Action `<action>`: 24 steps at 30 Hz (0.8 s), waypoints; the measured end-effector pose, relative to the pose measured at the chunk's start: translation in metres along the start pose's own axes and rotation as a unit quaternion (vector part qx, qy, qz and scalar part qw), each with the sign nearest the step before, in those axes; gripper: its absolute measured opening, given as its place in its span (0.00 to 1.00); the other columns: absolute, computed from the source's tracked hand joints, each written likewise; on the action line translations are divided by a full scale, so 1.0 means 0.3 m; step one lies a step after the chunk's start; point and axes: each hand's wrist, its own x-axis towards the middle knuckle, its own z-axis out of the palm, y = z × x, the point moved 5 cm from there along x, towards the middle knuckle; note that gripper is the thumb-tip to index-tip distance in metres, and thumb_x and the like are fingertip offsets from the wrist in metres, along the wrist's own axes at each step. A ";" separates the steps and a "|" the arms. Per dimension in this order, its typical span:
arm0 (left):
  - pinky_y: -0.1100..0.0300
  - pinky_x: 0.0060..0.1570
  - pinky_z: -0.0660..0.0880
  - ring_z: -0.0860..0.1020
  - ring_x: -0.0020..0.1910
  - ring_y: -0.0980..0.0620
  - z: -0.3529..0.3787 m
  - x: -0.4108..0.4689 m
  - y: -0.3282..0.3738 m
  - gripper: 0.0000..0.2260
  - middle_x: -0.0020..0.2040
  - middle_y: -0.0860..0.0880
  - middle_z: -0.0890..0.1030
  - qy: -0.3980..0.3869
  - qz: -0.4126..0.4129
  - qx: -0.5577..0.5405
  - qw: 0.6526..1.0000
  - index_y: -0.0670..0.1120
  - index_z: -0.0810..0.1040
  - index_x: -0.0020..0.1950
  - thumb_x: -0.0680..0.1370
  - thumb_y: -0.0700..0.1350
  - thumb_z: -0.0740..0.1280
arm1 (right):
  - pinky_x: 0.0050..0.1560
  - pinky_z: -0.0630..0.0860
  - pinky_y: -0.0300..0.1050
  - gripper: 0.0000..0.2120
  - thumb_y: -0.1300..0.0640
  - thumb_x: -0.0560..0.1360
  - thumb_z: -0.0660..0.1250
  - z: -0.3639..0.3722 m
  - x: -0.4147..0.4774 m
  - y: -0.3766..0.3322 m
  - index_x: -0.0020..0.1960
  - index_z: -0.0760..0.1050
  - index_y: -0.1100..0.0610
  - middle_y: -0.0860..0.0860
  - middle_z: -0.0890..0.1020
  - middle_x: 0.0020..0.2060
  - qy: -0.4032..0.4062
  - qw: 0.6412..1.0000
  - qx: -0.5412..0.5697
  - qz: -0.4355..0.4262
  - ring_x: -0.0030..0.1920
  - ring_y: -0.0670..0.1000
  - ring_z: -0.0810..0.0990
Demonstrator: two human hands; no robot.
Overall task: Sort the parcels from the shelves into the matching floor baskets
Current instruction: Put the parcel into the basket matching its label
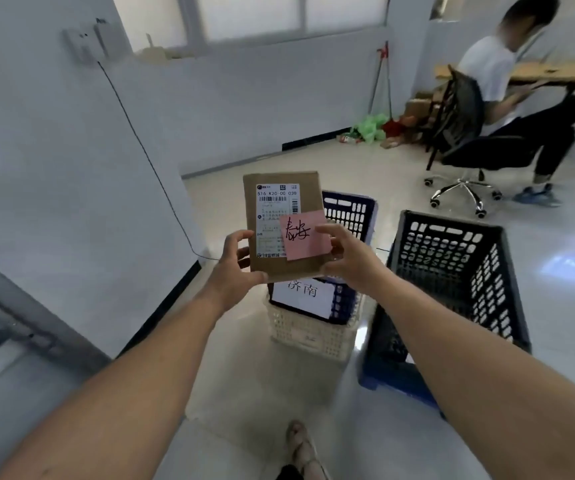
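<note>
Parcel (308,188): a flat brown cardboard package, held upright in the air in front of the person, above the floor (244,375) and overlapping the middle baskets in the head view. At far right, a second person (490,74) sits on a wheeled office chair (461,129) at a counter (542,72). A dark perforated basket (452,233) stands on the floor to the right of the parcel. To its left, a blue basket (348,211) sits nested in a white basket (310,336); a white sign (305,296) with printed characters is on the blue basket's near wall. The left hand (234,268) grips the parcel's lower left edge, thumb on the front face. The right hand (352,258) grips the lower right edge. A white shipping label (272,209) covers the front face, with a handwritten pink note (305,237) stuck over its lower right corner, under the right thumb.
</note>
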 end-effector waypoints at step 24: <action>0.63 0.48 0.78 0.76 0.53 0.56 0.894 1.066 0.231 0.30 0.66 0.49 0.69 -0.235 0.042 0.003 0.971 0.58 0.58 0.64 0.75 0.30 0.65 | 0.51 0.73 0.40 0.35 0.66 0.72 0.69 -0.787 0.476 0.698 0.72 0.62 0.44 0.50 0.73 0.65 0.177 0.968 -0.006 0.176 0.52 0.50 0.76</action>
